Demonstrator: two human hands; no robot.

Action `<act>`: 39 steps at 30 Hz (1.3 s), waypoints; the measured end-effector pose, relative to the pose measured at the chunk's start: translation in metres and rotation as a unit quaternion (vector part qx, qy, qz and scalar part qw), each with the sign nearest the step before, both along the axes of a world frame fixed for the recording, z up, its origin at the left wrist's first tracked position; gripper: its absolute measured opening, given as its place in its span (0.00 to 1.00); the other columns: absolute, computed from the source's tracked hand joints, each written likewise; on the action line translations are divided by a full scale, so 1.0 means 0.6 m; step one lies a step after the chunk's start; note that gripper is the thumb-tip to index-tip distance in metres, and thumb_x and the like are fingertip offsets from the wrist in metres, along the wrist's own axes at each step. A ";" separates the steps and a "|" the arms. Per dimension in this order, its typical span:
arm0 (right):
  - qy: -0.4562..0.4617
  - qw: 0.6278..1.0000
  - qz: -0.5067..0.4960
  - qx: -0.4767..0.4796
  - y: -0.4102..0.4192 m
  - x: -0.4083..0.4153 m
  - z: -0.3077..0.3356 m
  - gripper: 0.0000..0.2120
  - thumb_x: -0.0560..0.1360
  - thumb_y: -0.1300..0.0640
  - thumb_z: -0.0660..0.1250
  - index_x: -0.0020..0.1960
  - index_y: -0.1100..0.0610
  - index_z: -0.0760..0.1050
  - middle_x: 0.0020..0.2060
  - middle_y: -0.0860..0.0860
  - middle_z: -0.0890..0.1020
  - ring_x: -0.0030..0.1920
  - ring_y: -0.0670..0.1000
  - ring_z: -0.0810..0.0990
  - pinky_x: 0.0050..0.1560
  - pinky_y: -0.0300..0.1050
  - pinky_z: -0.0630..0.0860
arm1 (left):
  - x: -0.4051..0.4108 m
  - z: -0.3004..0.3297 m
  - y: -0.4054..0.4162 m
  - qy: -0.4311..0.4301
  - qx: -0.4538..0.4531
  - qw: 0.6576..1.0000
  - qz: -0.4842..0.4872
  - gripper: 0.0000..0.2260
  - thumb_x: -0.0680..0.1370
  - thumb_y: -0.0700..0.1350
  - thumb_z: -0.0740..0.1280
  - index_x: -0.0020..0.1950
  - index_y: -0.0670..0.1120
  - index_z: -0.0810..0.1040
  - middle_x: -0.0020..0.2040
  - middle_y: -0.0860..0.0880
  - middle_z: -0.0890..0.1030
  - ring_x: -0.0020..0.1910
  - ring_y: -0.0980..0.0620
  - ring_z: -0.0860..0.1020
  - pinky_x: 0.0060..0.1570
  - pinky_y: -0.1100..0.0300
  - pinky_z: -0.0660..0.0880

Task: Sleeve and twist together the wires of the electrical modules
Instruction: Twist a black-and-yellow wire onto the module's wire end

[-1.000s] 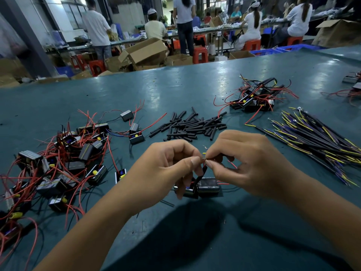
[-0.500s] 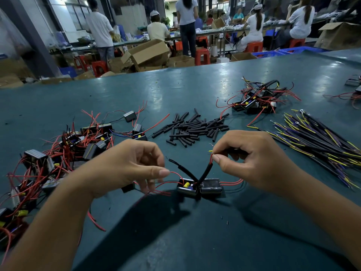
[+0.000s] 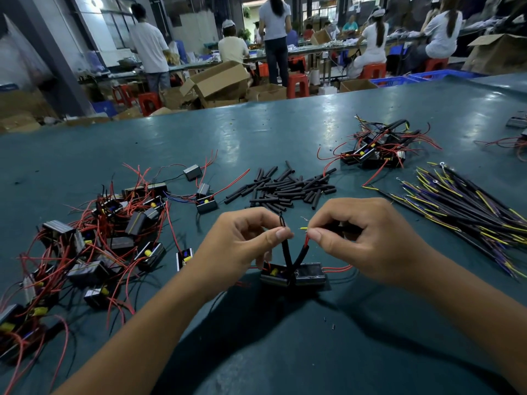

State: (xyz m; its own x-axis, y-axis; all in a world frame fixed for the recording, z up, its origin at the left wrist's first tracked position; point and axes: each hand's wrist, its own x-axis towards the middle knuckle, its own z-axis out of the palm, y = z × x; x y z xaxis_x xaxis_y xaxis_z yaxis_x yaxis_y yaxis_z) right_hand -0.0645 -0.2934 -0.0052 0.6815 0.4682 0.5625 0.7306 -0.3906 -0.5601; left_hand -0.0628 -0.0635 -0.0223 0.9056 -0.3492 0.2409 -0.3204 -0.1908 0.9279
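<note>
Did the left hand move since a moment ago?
Yes. The left hand came back right, toward the two black boxes on the table, and now pinches the left black tube.

both hands sit close over the green table (image 3: pixel 256 138). the left hand (image 3: pixel 242 243) pinches a black sleeved wire (image 3: pixel 285 249) rising from two modules (image 3: pixel 293 276) side by side on the table. the right hand (image 3: pixel 368 240) pinches a yellow-tipped wire (image 3: pixel 304 228) above a second sleeved wire (image 3: pixel 301 256), red showing at its top. loose sleeves (image 3: pixel 288 186) lie just beyond the hands, a heap of red-wired modules (image 3: pixel 99 238) far left, a wire bundle (image 3: pixel 470 212) right, a smaller module pile (image 3: pixel 376 149) behind it.
</note>
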 end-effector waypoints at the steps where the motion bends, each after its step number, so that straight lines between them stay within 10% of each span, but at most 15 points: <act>1: 0.016 1.000 0.006 0.006 -0.001 0.001 -0.001 0.06 0.76 0.55 0.68 0.42 0.53 0.81 0.33 0.43 0.80 0.34 0.44 0.77 0.37 0.30 0.68 | -0.002 -0.004 -0.007 0.004 -0.019 1.000 -0.006 0.08 0.76 0.48 0.71 0.47 0.44 0.83 0.40 0.42 0.83 0.31 0.50 0.74 0.31 0.58 0.74; 11: 0.141 0.988 0.041 0.047 -0.005 0.000 0.001 0.06 0.77 0.49 0.65 0.54 0.44 0.74 0.37 0.47 0.86 0.35 0.63 0.77 0.37 0.61 0.76 | -0.012 -0.015 -0.025 -0.006 -0.041 0.999 -0.025 0.07 0.79 0.48 0.68 0.47 0.46 0.83 0.41 0.45 0.83 0.31 0.51 0.76 0.34 0.58 0.76; 17: 0.253 0.958 0.095 0.099 -0.006 0.001 0.011 0.03 0.77 0.62 0.69 0.50 0.58 0.80 0.37 0.54 0.86 0.38 0.44 0.82 0.39 0.34 0.74 | -0.008 -0.017 -0.021 -0.005 -0.039 0.999 -0.016 0.10 0.78 0.52 0.69 0.46 0.46 0.83 0.41 0.47 0.83 0.32 0.51 0.77 0.34 0.53 0.75; 39: 0.359 0.922 0.095 0.109 -0.012 0.005 0.009 0.07 0.79 0.61 0.65 0.55 0.61 0.79 0.48 0.55 0.87 0.41 0.47 0.79 0.36 0.34 0.72 | -0.009 -0.011 -0.025 -0.033 -0.030 0.999 0.021 0.07 0.78 0.49 0.69 0.44 0.46 0.83 0.35 0.54 0.82 0.31 0.54 0.77 0.31 0.60 0.76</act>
State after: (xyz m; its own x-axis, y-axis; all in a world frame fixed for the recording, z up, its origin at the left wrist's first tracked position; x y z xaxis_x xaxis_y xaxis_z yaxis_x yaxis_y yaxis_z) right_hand -0.0614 -0.3004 0.0005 0.8325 0.5461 0.0929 0.1844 -0.1151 -0.9761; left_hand -0.0681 -0.0786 -0.0291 0.9009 -0.2939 0.3194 -0.3735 -0.1500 0.9154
